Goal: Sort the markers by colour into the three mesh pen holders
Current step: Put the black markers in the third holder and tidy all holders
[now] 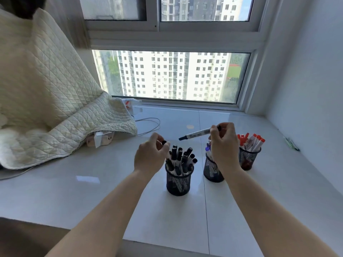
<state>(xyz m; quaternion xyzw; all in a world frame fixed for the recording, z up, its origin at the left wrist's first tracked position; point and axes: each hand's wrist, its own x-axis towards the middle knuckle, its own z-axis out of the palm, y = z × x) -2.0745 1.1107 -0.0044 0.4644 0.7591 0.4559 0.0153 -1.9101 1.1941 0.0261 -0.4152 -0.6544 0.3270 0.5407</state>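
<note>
1. I am near the end of sorting. My right hand [223, 140] pinches a dark-capped marker [197, 134] above the middle holder [211, 170].
2. My left hand [151, 154] is curled round a black marker [164, 142] by the black holder [179, 181].
3. Next, I think each drops into its matching cup.
4. The red holder [248, 158] stands at the right. My hand hides most of the middle cup.

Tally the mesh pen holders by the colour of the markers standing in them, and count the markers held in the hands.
Holder with black-capped markers: 1
Holder with blue or purple-capped markers: 1
Holder with red-capped markers: 1
Total holders: 3
Markers held in the hands: 2, a dark-capped one in the right hand and a black-capped one in the left hand.
</note>
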